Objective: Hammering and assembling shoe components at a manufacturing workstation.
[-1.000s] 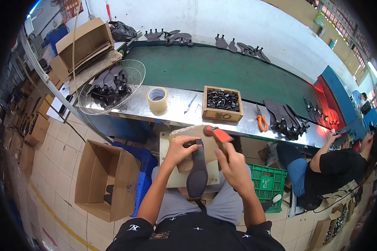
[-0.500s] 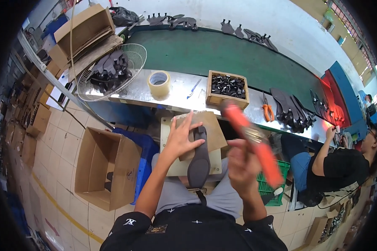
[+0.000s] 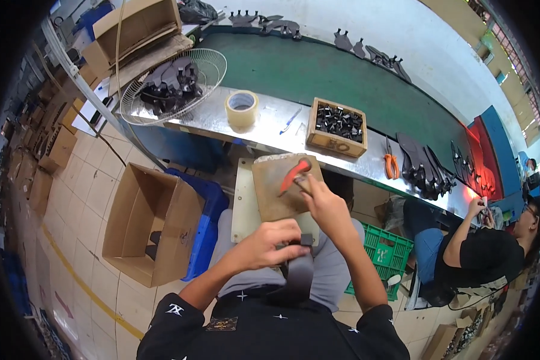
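Note:
My left hand (image 3: 272, 243) presses on a dark, flat shoe-sole piece (image 3: 299, 271) that lies on my lap, below the board. My right hand (image 3: 325, 203) grips a tool with a red-orange handle (image 3: 294, 174) and holds it over the brown wooden board (image 3: 276, 192). That board rests on a pale larger panel (image 3: 243, 198) across my knees.
A shiny metal bench (image 3: 270, 123) carries a roll of tape (image 3: 242, 108), a wooden box of small black parts (image 3: 337, 126), orange pliers (image 3: 391, 165), dark sole pieces (image 3: 423, 165) and a wire fan guard (image 3: 173, 84) holding black parts. An open cardboard box (image 3: 153, 222) stands at my left. Another person (image 3: 486, 252) sits at right.
My right hand came down from a raised swing and now holds the red-handled tool on the board. My left hand moved down from the board onto the dark piece at my lap.

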A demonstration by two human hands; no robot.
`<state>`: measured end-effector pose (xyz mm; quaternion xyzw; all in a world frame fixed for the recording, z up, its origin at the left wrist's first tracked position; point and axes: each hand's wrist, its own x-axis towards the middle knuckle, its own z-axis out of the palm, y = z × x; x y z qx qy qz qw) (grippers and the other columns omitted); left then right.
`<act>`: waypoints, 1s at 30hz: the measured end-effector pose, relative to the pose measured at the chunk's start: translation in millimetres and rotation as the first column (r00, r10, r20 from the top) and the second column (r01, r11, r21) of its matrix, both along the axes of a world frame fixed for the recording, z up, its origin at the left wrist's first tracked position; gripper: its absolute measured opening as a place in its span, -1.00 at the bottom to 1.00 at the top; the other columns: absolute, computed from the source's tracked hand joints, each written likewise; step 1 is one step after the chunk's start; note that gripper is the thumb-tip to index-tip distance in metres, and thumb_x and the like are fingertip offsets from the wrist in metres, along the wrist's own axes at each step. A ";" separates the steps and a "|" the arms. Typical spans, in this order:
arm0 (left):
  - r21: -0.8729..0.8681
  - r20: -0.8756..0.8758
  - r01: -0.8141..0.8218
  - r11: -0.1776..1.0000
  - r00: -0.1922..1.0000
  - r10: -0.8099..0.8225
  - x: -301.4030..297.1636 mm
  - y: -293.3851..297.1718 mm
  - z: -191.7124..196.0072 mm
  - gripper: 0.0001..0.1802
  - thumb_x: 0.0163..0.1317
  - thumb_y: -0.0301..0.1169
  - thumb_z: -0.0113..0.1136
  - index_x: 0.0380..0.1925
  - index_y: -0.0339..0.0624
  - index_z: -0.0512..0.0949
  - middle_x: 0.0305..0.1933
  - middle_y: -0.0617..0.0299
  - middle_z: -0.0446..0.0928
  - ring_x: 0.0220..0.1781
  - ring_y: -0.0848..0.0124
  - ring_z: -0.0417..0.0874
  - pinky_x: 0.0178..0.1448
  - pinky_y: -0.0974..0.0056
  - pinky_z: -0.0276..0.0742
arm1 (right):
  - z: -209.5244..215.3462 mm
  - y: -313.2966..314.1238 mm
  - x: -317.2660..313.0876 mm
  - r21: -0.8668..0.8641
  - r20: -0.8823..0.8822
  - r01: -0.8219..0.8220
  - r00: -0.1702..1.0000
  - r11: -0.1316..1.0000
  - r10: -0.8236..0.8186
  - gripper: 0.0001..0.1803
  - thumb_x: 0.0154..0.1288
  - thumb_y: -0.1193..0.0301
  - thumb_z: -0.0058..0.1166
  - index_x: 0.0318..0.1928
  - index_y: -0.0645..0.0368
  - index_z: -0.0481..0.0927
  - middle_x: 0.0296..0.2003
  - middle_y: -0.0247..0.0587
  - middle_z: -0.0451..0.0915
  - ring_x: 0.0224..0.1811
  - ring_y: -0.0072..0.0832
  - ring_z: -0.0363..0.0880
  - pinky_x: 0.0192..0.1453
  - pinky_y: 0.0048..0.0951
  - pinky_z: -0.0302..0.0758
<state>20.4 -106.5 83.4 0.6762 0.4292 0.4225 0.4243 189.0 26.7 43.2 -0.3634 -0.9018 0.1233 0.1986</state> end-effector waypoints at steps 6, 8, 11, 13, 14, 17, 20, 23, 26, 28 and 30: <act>-0.253 0.310 0.131 0.959 0.950 -0.047 3.2 -26.4 23.6 -0.74 0.41 -0.33 0.11 -0.14 -0.26 0.69 -0.29 0.19 0.49 -0.18 0.39 0.53 0.00 0.31 0.39 | 55.0 -8.1 5.9 0.245 -0.087 -0.330 0.929 0.912 0.360 -0.52 0.34 0.21 0.18 0.14 0.27 0.56 -0.11 -0.13 0.61 -0.25 -0.18 0.61 -0.22 -0.26 0.56; -0.105 0.353 0.156 0.982 0.929 -0.110 9.7 -30.0 25.7 -0.71 0.44 -0.32 0.12 -0.26 -0.38 0.63 -0.39 0.16 0.36 -0.32 0.38 0.45 -0.16 0.26 0.42 | 80.3 -22.9 29.4 -0.379 -0.518 -0.708 0.696 0.596 0.498 -0.52 0.31 0.23 0.24 0.10 0.31 0.59 -0.14 -0.07 0.64 -0.23 -0.18 0.64 -0.23 -0.30 0.54; -0.170 0.452 0.275 0.946 0.875 -0.173 13.7 -38.0 34.7 -0.69 0.44 -0.28 0.12 -0.20 -0.34 0.68 -0.43 0.12 0.50 -0.35 0.36 0.51 -0.20 0.26 0.40 | 98.7 -34.8 43.4 -0.376 -0.553 -0.808 0.588 0.454 0.590 -0.58 0.29 0.25 0.27 -0.03 0.38 0.63 -0.20 0.01 0.64 -0.25 -0.19 0.64 -0.23 -0.30 0.54; -0.235 0.490 0.470 0.851 0.813 -0.314 13.8 -35.5 30.7 -0.68 0.43 -0.26 0.13 -0.20 -0.33 0.69 -0.42 0.11 0.63 -0.34 0.42 0.59 -0.19 0.33 0.42 | 100.5 -36.9 43.5 -0.364 -0.575 -0.847 0.531 0.388 0.622 -0.60 0.30 0.25 0.27 -0.09 0.40 0.62 -0.23 0.02 0.63 -0.29 -0.18 0.62 -0.24 -0.29 0.53; -0.234 0.513 0.475 0.849 0.802 -0.307 16.3 -36.4 30.2 -0.68 0.43 -0.26 0.13 -0.20 -0.33 0.69 -0.42 0.11 0.63 -0.34 0.42 0.59 -0.19 0.33 0.42 | 99.2 -37.8 41.5 -0.328 -0.600 -0.889 0.458 0.321 0.655 -0.61 0.31 0.26 0.26 -0.15 0.43 0.62 -0.25 0.03 0.62 -0.32 -0.17 0.61 -0.25 -0.27 0.53; -0.204 0.676 0.688 0.697 0.614 -0.408 20.1 -38.0 30.9 -0.66 0.43 -0.22 0.15 -0.19 -0.31 0.70 -0.37 0.18 0.67 -0.29 0.54 0.59 -0.17 0.37 0.43 | 98.9 -44.2 30.8 -0.243 -0.611 -0.948 0.315 0.207 0.726 -0.58 0.38 0.22 0.20 -0.27 0.46 0.57 -0.36 -0.01 0.56 -0.45 -0.20 0.53 -0.40 -0.30 0.51; -0.150 0.691 0.745 0.650 0.549 -0.471 23.6 -35.3 34.6 -0.66 0.43 -0.22 0.14 -0.19 -0.30 0.71 -0.36 0.18 0.68 -0.30 0.54 0.59 -0.17 0.37 0.43 | 94.2 -54.6 29.3 -0.095 -0.621 -0.979 0.200 0.180 0.758 -0.53 0.41 0.18 0.17 -0.33 0.47 0.54 -0.48 -0.08 0.48 -0.59 -0.26 0.45 -0.61 -0.38 0.40; -0.125 0.690 0.757 0.642 0.531 -0.492 17.9 -34.8 30.8 -0.67 0.43 -0.23 0.14 -0.16 -0.29 0.71 -0.30 0.13 0.70 -0.27 0.42 0.65 -0.17 0.33 0.46 | 88.9 -61.0 20.5 -0.011 -0.692 -0.974 0.171 0.227 0.701 -0.52 0.42 0.20 0.16 -0.44 0.45 0.54 -0.58 -0.15 0.43 -0.70 -0.33 0.37 -0.71 -0.43 0.28; -0.124 0.605 0.751 0.649 0.576 -0.550 14.7 -37.9 32.2 -0.69 0.43 -0.27 0.14 -0.14 -0.29 0.71 -0.25 0.07 0.71 -0.23 0.30 0.71 -0.16 0.29 0.50 | 88.9 -64.9 17.7 -0.002 -0.693 -0.981 0.140 0.192 0.708 -0.51 0.42 0.19 0.15 -0.43 0.46 0.54 -0.58 -0.15 0.44 -0.70 -0.34 0.37 -0.72 -0.44 0.25; -0.146 0.521 0.727 0.671 0.633 -0.573 13.1 -41.7 36.0 -0.70 0.42 -0.28 0.15 -0.14 -0.30 0.71 -0.26 0.05 0.71 -0.22 0.29 0.71 -0.17 0.28 0.50 | 87.1 -62.3 15.0 0.043 -0.685 -0.989 0.072 0.139 0.725 -0.52 0.44 0.20 0.12 -0.42 0.46 0.53 -0.56 -0.13 0.45 -0.69 -0.35 0.38 -0.72 -0.45 0.25; -0.130 0.581 0.636 0.760 0.671 -0.462 17.5 -44.1 35.2 -0.65 0.41 -0.19 0.18 -0.24 -0.31 0.71 -0.44 0.11 0.67 -0.41 0.48 0.57 -0.33 0.30 0.38 | 90.0 -57.1 18.5 0.024 -0.608 -0.985 0.121 0.170 0.785 -0.53 0.44 0.19 0.10 -0.38 0.45 0.53 -0.52 -0.08 0.48 -0.65 -0.31 0.42 -0.67 -0.44 0.32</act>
